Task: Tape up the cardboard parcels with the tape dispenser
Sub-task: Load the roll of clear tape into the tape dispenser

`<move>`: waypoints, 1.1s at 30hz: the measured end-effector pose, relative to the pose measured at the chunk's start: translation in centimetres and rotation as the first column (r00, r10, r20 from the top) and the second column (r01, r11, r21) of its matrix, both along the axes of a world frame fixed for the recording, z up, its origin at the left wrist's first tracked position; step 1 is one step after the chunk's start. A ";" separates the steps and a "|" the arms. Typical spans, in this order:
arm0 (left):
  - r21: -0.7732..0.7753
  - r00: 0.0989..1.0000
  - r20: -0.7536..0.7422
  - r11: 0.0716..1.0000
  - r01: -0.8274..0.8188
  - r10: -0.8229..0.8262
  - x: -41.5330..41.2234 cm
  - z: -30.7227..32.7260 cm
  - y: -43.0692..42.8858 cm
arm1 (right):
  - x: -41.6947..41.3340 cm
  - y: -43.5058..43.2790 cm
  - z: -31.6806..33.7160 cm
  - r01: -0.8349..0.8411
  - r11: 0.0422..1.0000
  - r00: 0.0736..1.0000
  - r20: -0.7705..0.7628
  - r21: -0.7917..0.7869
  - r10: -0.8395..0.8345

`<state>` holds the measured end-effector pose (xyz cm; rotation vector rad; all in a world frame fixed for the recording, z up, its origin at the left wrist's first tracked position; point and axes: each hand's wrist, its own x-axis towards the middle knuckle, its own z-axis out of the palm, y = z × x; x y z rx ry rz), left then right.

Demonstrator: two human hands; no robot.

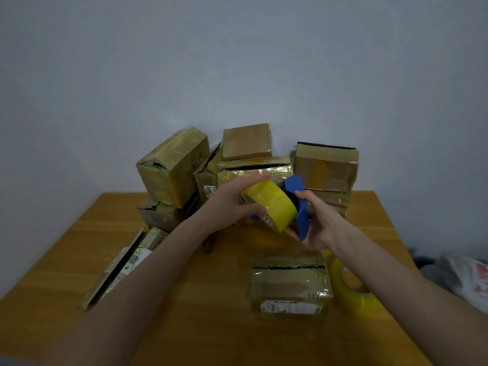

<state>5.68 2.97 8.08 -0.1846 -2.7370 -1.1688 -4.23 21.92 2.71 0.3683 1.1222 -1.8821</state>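
Note:
Both hands are raised above the middle of the wooden table [79,260]. My left hand [232,202] grips a yellow tape roll [274,204] seated in a blue tape dispenser [298,204]. My right hand [322,223] holds the dispenser's blue frame from the right and below. A cardboard parcel [289,281] lies flat on the table just below the hands, its top seam split open in a dark line. Several more taped parcels [171,165] are stacked against the wall behind the hands.
A second yellow tape roll [351,289] lies on the table right of the near parcel, partly under my right forearm. Flat cardboard pieces [124,262] lean at the left. A white plastic bag [467,278] sits beyond the table's right edge.

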 end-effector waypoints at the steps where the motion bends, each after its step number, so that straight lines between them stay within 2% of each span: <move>1: -0.270 0.997 -0.083 0.962 -0.034 0.012 0.0 0.2 -0.2 | 0.0 0.1 0.2 -0.008 1.000 1.000 -0.021 0.017 0.008; 2: -0.502 0.987 -0.163 0.861 -0.081 -0.002 -0.1 0.3 -0.4 | -0.1 0.2 0.2 -0.019 0.999 0.998 -0.053 0.040 0.021; 3: -0.639 0.976 -0.214 0.761 -0.112 -0.036 -0.2 0.5 -0.5 | -0.1 0.2 0.3 -0.034 0.998 0.995 -0.089 0.061 0.039; 4: -0.687 0.970 -0.234 0.717 -0.120 -0.062 -0.3 0.6 -0.4 | -0.2 0.2 0.3 -0.048 0.996 0.991 -0.120 0.074 0.057; 5: -0.683 0.968 -0.239 0.721 -0.115 -0.072 -0.3 0.6 -0.2 | -0.2 0.3 0.3 -0.058 0.995 0.988 -0.141 0.080 0.069; 7: -0.564 0.966 -0.255 0.817 -0.116 -0.039 -0.2 0.3 -0.2 | -0.4 0.5 0.4 -0.079 0.993 0.976 -0.196 0.082 0.094; 9: -0.298 0.969 -0.237 0.944 -0.140 0.069 -0.1 0.0 -0.8 | -0.9 1.0 0.3 -0.089 0.990 0.941 -0.316 0.107 0.118; 10: -0.143 0.973 -0.200 0.979 -0.147 0.117 0.0 -0.2 -1.3 | -1.3 1.4 0.2 -0.078 0.989 0.915 -0.386 0.124 0.121; 12: 0.074 0.982 -0.080 0.984 -0.165 0.171 0.2 -0.7 -1.9 | -1.8 2.2 0.3 -0.069 0.988 0.859 -0.495 0.140 0.130; 14: 0.188 0.979 0.042 0.961 -0.202 0.198 0.4 -1.3 -1.9 | -2.1 2.6 0.7 -0.114 0.987 0.815 -0.557 0.117 0.160; 17: 0.242 0.972 0.099 0.942 -0.232 0.214 0.2 -2.4 -1.3 | -2.3 2.5 1.3 -0.199 0.969 0.728 -0.640 0.146 0.246; 23: 0.376 0.945 0.057 0.870 -0.319 0.322 0.2 -2.9 -1.0 | -2.8 3.3 3.1 -0.216 0.894 0.514 -0.733 0.392 0.446; 30: 0.438 0.933 0.028 0.835 -0.333 0.358 0.2 -3.1 -1.1 | -3.2 3.4 4.7 -0.201 0.824 0.377 -0.735 0.529 0.564; 33: 0.475 0.936 0.078 0.812 -0.338 0.343 0.3 -3.5 -1.0 | -3.0 3.2 5.1 -0.229 0.837 0.400 -0.736 0.497 0.546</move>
